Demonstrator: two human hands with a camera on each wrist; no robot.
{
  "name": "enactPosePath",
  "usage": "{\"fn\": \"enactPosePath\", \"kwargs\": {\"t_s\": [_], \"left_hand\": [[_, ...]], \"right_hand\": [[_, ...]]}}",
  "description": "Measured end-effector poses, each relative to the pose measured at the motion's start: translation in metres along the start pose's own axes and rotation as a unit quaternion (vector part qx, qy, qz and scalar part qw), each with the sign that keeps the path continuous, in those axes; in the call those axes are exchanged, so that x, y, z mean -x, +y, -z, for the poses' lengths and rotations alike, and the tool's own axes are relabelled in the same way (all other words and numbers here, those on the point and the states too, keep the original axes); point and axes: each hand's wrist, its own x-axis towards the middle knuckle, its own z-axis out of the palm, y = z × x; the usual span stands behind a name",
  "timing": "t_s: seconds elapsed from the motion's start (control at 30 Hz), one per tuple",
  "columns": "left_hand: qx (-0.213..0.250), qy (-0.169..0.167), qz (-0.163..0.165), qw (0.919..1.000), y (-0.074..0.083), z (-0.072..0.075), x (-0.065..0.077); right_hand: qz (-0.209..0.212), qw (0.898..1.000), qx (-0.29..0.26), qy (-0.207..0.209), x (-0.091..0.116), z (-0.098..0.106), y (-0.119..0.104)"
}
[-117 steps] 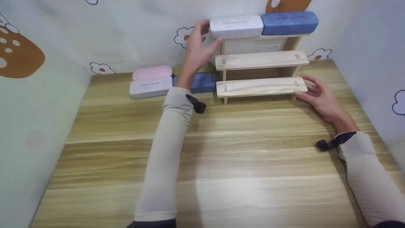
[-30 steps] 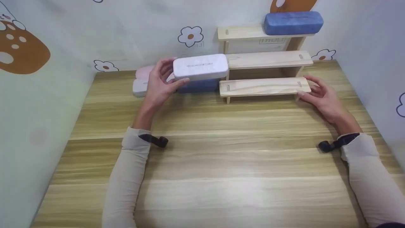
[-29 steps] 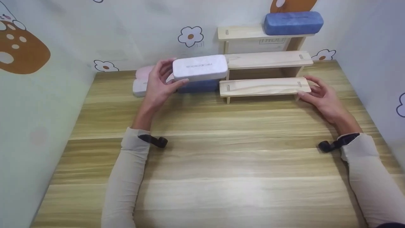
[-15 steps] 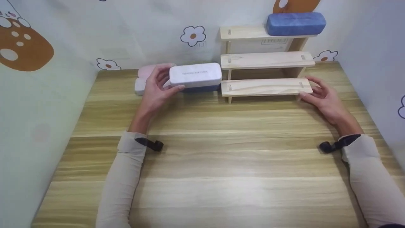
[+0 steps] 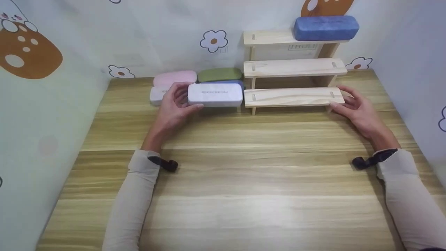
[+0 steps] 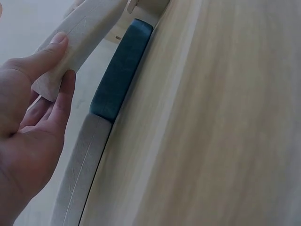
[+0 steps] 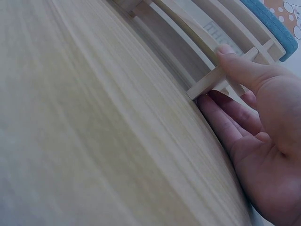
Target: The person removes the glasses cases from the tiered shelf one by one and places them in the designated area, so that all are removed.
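My left hand (image 5: pixel 170 111) grips the left end of a white glasses case (image 5: pixel 215 94) with small print on its lid, thumb in front and fingers behind. The left wrist view shows this case raised above a blue glasses case (image 6: pixel 123 70) lying on the table. In the head view it covers most of that blue case. My right hand (image 5: pixel 362 113) holds the right end of the lowest step of a three-step wooden rack (image 5: pixel 292 97). In the right wrist view its thumb (image 7: pixel 235 59) lies on the step's end and the fingers reach behind the upright.
Another blue glasses case (image 5: pixel 325 28) sits at the right of the rack's top step. Left of the rack, a green case (image 5: pixel 220 74), a pink case (image 5: pixel 174 77) and a pale grey case (image 6: pixel 80 169) lie by the back wall. Side walls flank the table (image 5: pixel 264 174).
My left hand has taken the white glasses case off the rack's top step, carried it left and lowered it in front of the green case. The right hand stays at the rack.
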Motion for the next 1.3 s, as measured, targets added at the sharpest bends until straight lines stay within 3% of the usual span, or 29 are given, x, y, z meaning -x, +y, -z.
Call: {"fn": "enactPosePath", "kwargs": {"t_s": [0.43,0.73,0.83,0.97,1.13,1.3], "left_hand": [[-0.047,-0.029,0.01,0.9984,-0.0003,-0.0027,0.0019],[-0.074,-0.049,0.0,0.996,-0.0017,-0.0075,0.0015],[-0.151,-0.044,-0.002,0.9875,0.0019,-0.0063,0.0017],[-0.267,-0.037,0.003,0.9631,0.0052,-0.0048,0.0013],[-0.322,-0.05,0.022,0.9452,0.0031,-0.005,-0.0005],[-0.347,-0.052,0.035,0.9356,0.0018,-0.008,-0.0002]], "right_hand": [[-0.002,1.0,0.009,0.002,-0.0002,0.0003,0.0013],[-0.003,1.0,-0.019,-0.002,0.0007,-0.0009,0.0008],[-0.004,1.0,-0.015,0.0,0.0003,-0.0004,0.0007],[-0.004,1.0,-0.007,0.002,0.0004,0.0004,0.0006],[-0.007,1.0,0.0,0.003,0.0008,0.0009,0.001],[-0.011,1.0,0.017,0.007,-0.0003,0.0014,0.0011]]}}
